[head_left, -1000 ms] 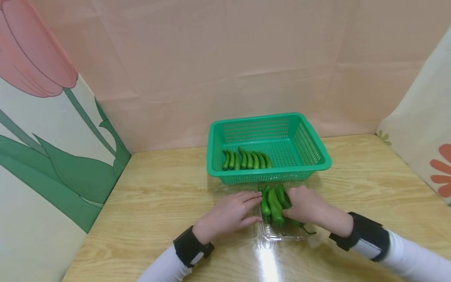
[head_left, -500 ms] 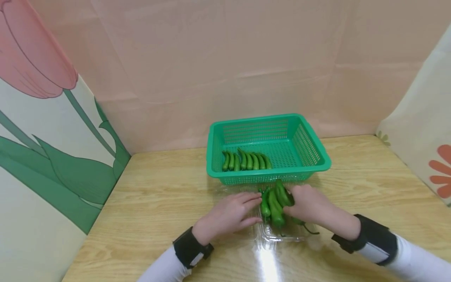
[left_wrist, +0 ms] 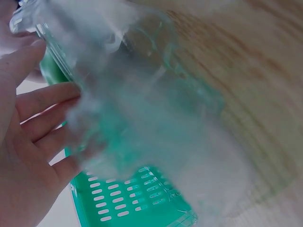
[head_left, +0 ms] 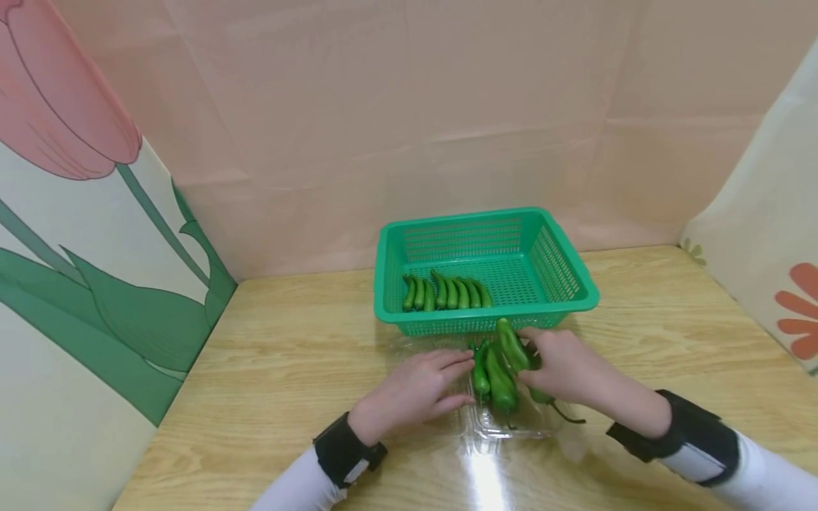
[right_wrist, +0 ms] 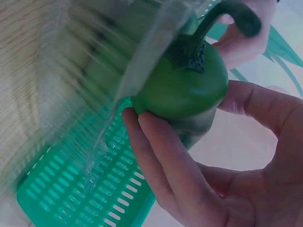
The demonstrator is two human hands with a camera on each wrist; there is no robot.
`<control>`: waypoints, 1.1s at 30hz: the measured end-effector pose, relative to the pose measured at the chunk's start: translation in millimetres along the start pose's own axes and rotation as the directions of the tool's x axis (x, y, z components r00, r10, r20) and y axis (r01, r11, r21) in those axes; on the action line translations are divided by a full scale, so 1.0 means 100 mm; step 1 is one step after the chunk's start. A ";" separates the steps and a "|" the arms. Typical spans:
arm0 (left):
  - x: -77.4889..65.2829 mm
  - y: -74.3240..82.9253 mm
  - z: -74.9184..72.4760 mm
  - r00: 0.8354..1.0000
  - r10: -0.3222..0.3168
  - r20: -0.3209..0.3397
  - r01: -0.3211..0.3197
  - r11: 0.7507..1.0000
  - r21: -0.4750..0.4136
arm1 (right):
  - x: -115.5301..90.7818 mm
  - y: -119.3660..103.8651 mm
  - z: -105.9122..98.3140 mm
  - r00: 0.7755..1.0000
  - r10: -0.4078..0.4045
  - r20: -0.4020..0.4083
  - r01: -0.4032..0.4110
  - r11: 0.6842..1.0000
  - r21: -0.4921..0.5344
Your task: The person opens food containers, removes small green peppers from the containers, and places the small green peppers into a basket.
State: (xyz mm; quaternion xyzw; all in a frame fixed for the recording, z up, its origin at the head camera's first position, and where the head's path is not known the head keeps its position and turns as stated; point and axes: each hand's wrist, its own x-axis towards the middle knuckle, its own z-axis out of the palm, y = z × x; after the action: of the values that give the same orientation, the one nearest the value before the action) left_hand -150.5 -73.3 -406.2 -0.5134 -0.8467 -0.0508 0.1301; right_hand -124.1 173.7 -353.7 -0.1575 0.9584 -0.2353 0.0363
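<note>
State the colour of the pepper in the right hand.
Green, with a darker stem; the pepper shows best in the right wrist view.

I note smooth, glossy skin on the peppers. Box: thin, clear, shiny plastic. Basket: smooth plastic, slight sheen. Table: wood-grained, glossy under light. My wrist straps: matt cloth. Backdrop: matt, creased.

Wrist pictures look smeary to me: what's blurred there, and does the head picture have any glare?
Left wrist: the clear plastic container is a hazy smear; the left hand is clearer. Right wrist: the container is streaked, but the green pepper in the right hand is fairly crisp. Head: a white glare streak on the wooden table, near the container.
</note>
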 end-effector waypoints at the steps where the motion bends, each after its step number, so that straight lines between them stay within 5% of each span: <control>1: 0.00 0.00 -0.01 1.000 -0.001 -0.001 0.001 1.000 0.000 | 0.00 0.01 0.00 1.000 -0.004 0.002 0.004 1.000 0.005; 18: 0.00 -0.01 0.00 1.000 0.007 -0.021 -0.007 1.000 -0.003 | -0.02 -0.10 -0.31 0.996 -0.045 0.083 0.028 0.981 0.193; 33: 0.00 -0.01 0.00 1.000 -0.009 0.013 0.009 1.000 -0.012 | 0.28 -0.12 -0.71 0.999 -0.053 -0.014 0.054 0.996 0.077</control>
State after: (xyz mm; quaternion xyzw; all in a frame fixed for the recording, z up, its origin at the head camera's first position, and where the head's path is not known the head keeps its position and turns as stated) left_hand -151.1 -73.5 -406.6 -0.5107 -0.8495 -0.0532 0.1211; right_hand -157.4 186.0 -285.1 -0.1800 0.9443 -0.2739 0.0302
